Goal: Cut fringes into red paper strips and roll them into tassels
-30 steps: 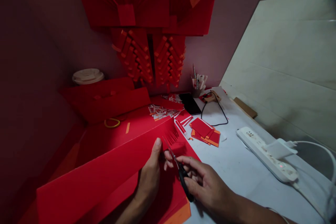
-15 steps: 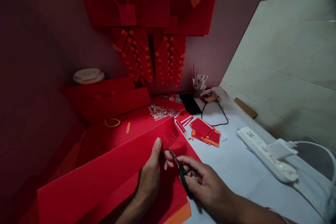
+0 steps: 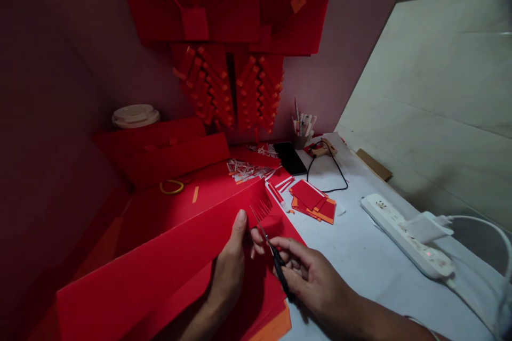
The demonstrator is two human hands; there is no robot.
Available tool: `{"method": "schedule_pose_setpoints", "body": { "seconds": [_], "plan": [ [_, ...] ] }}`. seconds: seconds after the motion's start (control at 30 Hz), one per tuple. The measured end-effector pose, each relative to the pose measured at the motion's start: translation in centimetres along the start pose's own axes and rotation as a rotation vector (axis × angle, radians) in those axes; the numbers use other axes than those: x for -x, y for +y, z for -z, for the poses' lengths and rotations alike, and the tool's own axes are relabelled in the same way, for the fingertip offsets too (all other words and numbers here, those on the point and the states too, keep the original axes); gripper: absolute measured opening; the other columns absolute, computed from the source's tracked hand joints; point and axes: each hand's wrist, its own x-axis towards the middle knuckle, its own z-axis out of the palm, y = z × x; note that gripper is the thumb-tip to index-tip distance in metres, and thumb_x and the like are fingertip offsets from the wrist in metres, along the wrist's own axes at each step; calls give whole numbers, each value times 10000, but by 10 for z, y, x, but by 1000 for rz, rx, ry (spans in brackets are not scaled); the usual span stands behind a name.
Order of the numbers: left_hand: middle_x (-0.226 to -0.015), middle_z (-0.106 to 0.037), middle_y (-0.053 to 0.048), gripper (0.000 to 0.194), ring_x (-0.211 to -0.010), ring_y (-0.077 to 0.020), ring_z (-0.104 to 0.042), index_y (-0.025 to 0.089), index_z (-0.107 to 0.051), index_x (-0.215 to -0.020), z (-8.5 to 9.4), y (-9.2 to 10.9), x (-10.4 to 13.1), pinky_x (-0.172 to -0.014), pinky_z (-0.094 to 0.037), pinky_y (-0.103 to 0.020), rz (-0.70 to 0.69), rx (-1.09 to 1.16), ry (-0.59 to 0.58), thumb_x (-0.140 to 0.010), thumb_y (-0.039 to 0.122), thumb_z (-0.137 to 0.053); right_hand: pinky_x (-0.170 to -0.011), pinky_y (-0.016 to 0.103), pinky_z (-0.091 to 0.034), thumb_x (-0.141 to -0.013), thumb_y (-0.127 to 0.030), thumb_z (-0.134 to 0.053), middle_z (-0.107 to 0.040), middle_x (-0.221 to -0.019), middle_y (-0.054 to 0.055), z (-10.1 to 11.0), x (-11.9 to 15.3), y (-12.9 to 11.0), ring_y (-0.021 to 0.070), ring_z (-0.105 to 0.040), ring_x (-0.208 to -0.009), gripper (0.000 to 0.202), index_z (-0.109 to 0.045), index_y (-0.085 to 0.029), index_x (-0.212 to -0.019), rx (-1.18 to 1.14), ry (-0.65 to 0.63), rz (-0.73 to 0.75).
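Observation:
My left hand (image 3: 231,266) pinches the edge of a long folded red paper sheet (image 3: 160,256), thumb on top near the fringed end. That end (image 3: 262,203) is cut into thin parallel strips. My right hand (image 3: 316,282) grips small black-handled scissors (image 3: 274,258), whose blades point up-left into the paper's edge just right of my left thumb. The blades look nearly closed on the paper.
A stack of small red and orange cards (image 3: 314,200) lies on the white table (image 3: 360,256). A white power strip (image 3: 406,234) with a plug sits right. A phone (image 3: 290,157), cable, pen cup (image 3: 302,128), paper scraps (image 3: 248,170), yellow ring (image 3: 172,187) and red paper decorations (image 3: 228,37) stand behind.
The scissors' blades have closed a little on the paper edge and my right hand shifted slightly. My left hand stays put.

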Motion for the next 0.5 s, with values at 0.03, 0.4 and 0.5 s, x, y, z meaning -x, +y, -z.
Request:
{"method": "schedule_pose_setpoints", "body": {
  "seconds": [0.03, 0.4, 0.5],
  "plan": [
    [-557, -599, -28, 585, -604, -203, -549, 204, -626, -541, 0, 0, 1, -731, -453, -294, 3, -13, 8, -864, 664, -463, -677, 267, -444, -921, -292, -644, -535, -867, -4, 0, 0, 0, 144, -518, -735, 360, -621, -235, -1275, 13, 2, 7],
    [-529, -602, -24, 560, -586, -211, -575, 232, -602, -481, -7, 3, 10, -824, -458, -305, -94, -78, 55, -900, 577, -466, -759, 313, -453, -899, -302, -662, -605, -901, 21, -2, 1, -12, 172, -532, -787, 305, -660, -225, -1194, 141, 49, 60],
    [-531, -610, -29, 565, -574, -216, -575, 229, -614, -490, -5, 0, 9, -779, -470, -316, -84, -77, 61, -889, 604, -471, -772, 314, -459, -903, -327, -655, -624, -928, 33, -2, 1, -10, 180, -550, -816, 313, -656, -222, -1198, 106, 54, 72]
  ]
}}
